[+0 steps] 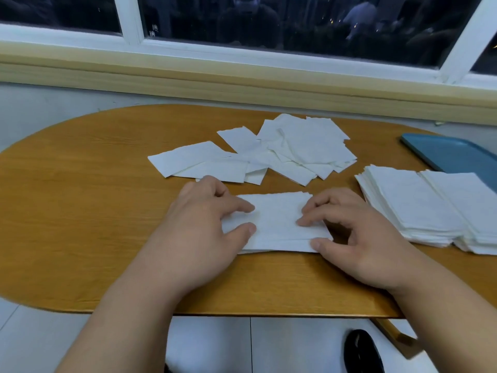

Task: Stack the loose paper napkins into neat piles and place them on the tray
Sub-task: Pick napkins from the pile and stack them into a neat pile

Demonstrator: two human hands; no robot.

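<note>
Fingertips (248, 207) of both hands are pressing flat, spread, on the small napkin pile (277, 224), left hand (207, 227) and right hand (349, 238) squaring its ends (presumably aligning edges), while loose napkins (282, 152) are waiting beyond, finished stacks (430, 208) sitting beside the blue tray (454, 152).

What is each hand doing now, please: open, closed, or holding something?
Left hand: open, fingertips pressing on the small napkin pile.
Right hand: open, fingertips pressing on the same pile.
</note>
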